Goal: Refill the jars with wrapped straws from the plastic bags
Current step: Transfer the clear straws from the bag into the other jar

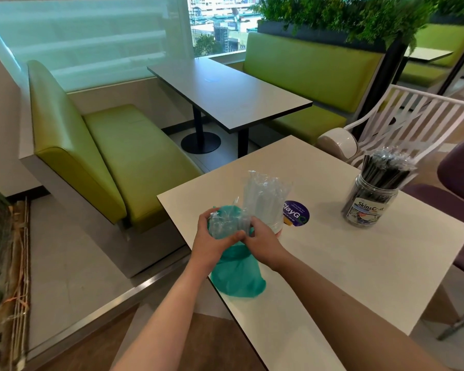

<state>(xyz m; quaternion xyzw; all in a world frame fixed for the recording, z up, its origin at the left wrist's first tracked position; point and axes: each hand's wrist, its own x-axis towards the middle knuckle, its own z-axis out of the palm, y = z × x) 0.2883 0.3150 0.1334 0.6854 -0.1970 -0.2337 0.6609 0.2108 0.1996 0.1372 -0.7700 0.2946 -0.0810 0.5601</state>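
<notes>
Both hands clutch one clear straw bundle (227, 220) above the teal plastic bag (235, 274) at the table's (359, 263) near edge: left hand (212, 235) wrapped around it, right hand (261, 236) pinching beside, jar (272, 207) just behind.

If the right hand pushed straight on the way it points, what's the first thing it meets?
The right hand points up-left into the bundle of clear wrapped straws it already holds with the left hand. Just beyond stands the jar of clear straws, though depth is unclear.
</notes>
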